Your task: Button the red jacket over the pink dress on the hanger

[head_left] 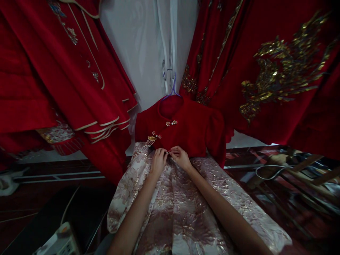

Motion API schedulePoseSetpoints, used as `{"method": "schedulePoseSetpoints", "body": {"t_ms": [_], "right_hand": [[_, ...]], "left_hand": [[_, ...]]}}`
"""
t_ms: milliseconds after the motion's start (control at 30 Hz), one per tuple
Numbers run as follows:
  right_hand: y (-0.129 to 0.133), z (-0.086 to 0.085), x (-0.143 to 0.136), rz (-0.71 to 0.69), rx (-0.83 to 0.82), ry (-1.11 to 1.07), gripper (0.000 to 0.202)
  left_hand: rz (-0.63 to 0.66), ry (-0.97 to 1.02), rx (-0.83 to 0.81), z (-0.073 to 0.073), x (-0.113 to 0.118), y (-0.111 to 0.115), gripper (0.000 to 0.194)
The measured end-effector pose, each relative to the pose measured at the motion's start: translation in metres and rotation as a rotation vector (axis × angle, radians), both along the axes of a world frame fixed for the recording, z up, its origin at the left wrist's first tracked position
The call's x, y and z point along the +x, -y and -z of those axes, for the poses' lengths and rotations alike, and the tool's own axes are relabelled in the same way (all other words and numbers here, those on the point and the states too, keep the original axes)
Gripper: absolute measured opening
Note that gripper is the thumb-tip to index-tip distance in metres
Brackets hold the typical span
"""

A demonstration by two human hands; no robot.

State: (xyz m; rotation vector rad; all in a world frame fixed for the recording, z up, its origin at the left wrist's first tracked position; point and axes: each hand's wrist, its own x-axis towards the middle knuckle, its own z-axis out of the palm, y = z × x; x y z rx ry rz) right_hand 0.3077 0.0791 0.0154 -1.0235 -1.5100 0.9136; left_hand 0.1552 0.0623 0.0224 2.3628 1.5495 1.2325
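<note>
**The View From My Head**

The one camera is on my head. It looks forward and down, along my arms (140,209). My left hand (159,160) and right hand (180,158) are close by, near the middle. It sees wide, with red clothes (26,71) at both edges.

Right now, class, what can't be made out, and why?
Head view:
Whatever lies between the left hand and right hand: tiny, finger-covered.
Purple hanger: arms hidden inside the red top.
Pale device: cut by the bottom edge.
Wooden frame: dark, blurred, cut by the right edge.
</note>
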Motion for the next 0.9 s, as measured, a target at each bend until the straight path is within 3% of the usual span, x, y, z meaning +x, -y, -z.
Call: {"method": "schedulePoseSetpoints", "body": {"t_ms": [233, 467, 567, 667, 767, 900], "right_hand": [[0.000, 0.007, -0.003, -0.030, -0.020, -0.059, 0.029], [-0.001, 0.006, -0.010, -0.082, -0.053, -0.102, 0.031], [-0.004, 0.004, -0.010, -0.097, -0.081, -0.125, 0.033], [-0.002, 0.001, -0.001, -0.142, -0.136, -0.139, 0.038], [0.004, -0.006, 0.015, -0.234, -0.228, -0.144, 0.043], [0.013, -0.020, 0.031, -0.369, -0.366, -0.183, 0.041]], "left_hand": [[0.009, 0.502, -0.078, 0.015, -0.001, 0.011, 0.018], [-0.019, 0.598, -0.073, 0.009, 0.001, 0.019, 0.019], [0.034, 0.680, -0.148, 0.007, 0.001, 0.013, 0.022], [0.080, 0.893, -0.205, -0.004, -0.004, -0.005, 0.029], [0.104, 1.198, -0.204, -0.023, -0.011, -0.025, 0.035], [0.272, 1.394, -0.325, -0.046, -0.013, -0.036, 0.034]]}}
